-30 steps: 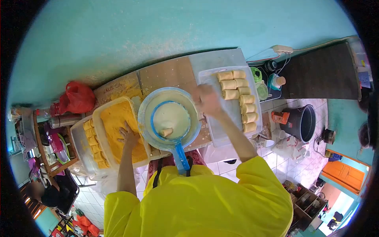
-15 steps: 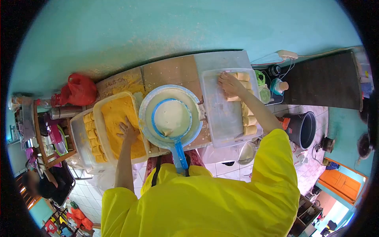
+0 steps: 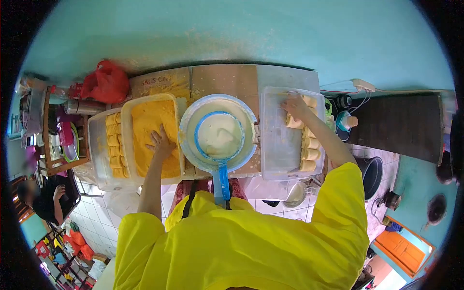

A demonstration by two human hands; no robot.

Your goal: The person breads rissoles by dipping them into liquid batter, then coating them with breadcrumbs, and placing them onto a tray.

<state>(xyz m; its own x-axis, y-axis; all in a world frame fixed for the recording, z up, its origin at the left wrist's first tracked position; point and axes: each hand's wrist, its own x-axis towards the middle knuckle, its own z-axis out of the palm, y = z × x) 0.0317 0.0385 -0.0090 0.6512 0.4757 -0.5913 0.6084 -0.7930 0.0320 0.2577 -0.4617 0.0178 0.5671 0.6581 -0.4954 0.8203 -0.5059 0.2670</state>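
My left hand [image 3: 162, 142] lies with spread fingers on orange-yellow crumbs [image 3: 150, 113] in a plastic tub. In the right-hand clear plastic tray [image 3: 278, 154], my right hand [image 3: 296, 107] curls over the upper end of the pale rolls [image 3: 309, 143]. Its fingers are bent around a roll [image 3: 293, 122], with the fingertips partly hidden. Between my hands stands a round basin [image 3: 188, 108] of creamy white batter. A blue-handled dipper [image 3: 221, 181] rests in it, batter inside its ring, its handle over the rim toward me.
Crumb-coated rolls [image 3: 114, 145] line another clear tray at the left. A red plastic bag [image 3: 105, 82] sits behind it. Beyond the right tray are a bottle [image 3: 348, 121] and a power strip [image 3: 363, 85]. A black bucket [image 3: 371, 174] stands at right. Another person [image 3: 46, 200] is at far left.
The view has shifted, so the table appears farther right and higher. Both hands stay in the same containers. A pale piece seen at the dipper's near edge no longer shows; the batter surface looks folded.
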